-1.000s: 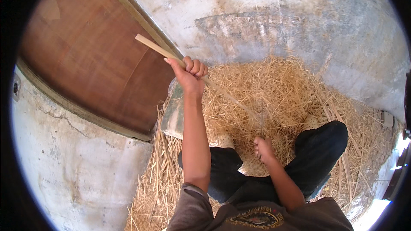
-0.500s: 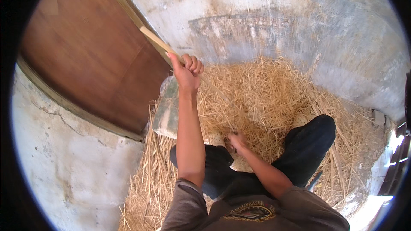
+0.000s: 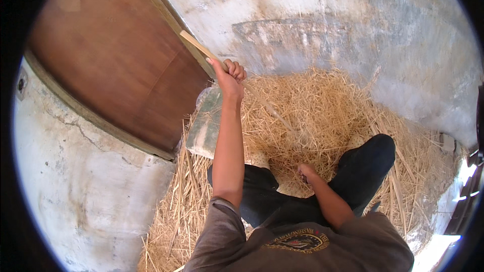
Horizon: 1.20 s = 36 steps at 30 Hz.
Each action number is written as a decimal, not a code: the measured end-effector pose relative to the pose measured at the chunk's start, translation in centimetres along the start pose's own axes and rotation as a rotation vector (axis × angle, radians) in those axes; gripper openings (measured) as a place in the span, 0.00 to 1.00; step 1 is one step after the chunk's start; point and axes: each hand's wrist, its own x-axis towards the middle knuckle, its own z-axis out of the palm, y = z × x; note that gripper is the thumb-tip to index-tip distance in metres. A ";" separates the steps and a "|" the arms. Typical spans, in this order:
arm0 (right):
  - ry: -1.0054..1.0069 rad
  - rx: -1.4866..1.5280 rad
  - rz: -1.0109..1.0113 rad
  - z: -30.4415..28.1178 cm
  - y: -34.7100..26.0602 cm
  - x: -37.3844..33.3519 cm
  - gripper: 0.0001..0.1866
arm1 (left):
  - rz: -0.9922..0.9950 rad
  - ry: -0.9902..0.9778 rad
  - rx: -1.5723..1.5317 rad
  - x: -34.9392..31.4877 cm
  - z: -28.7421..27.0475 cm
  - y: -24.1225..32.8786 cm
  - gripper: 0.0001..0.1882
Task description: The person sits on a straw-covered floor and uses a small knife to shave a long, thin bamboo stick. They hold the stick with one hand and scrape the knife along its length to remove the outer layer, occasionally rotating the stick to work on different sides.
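Observation:
My left hand (image 3: 232, 76), raised at the upper middle, is closed around a long, pale bamboo-like strip (image 3: 197, 44). The strip slants from the upper left, past my fist, down to the right, its thin lower part reaching over the straw-coloured shavings (image 3: 322, 100). Low between my knees, my right hand (image 3: 306, 172) is closed too. A small dark part shows at its fingers, perhaps a tool's handle, but its kind is too small to make out. The strip's lower end lies above the right hand, apart from it.
A brown wooden door (image 3: 116, 55) in its frame stands on the left. Close to my left forearm sits a greenish-white block (image 3: 204, 133). A stained, whitish wall (image 3: 302, 25) curves behind the shavings. Longer loose strips (image 3: 174, 221) lie at the lower left. My bent legs (image 3: 365, 163) flank the right hand.
My right hand has moved right and a little toward me, away from the strip's lower end. The left hand and strip appear slightly further right, as the whole view has shifted.

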 end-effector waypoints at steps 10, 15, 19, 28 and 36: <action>-0.056 0.142 -0.509 -8.7 -5.6 -21.5 0.08 | 0.142 0.593 0.140 -4.8 -7.4 -0.9 0.30; 0.116 0.242 -0.638 -10.4 -3.9 -24.9 0.07 | 0.326 0.471 0.062 -6.6 -2.2 3.9 0.30; 0.085 0.178 -0.618 -7.0 -2.6 -22.2 0.08 | 0.430 0.457 0.109 -7.5 -0.1 2.8 0.29; -0.403 0.344 -0.129 -2.9 -2.7 -15.9 0.09 | 0.315 0.225 0.014 -5.9 0.0 -3.4 0.26; -0.256 0.276 -0.375 3.4 -6.9 -14.3 0.10 | 0.195 0.380 0.075 -3.4 2.6 -5.5 0.29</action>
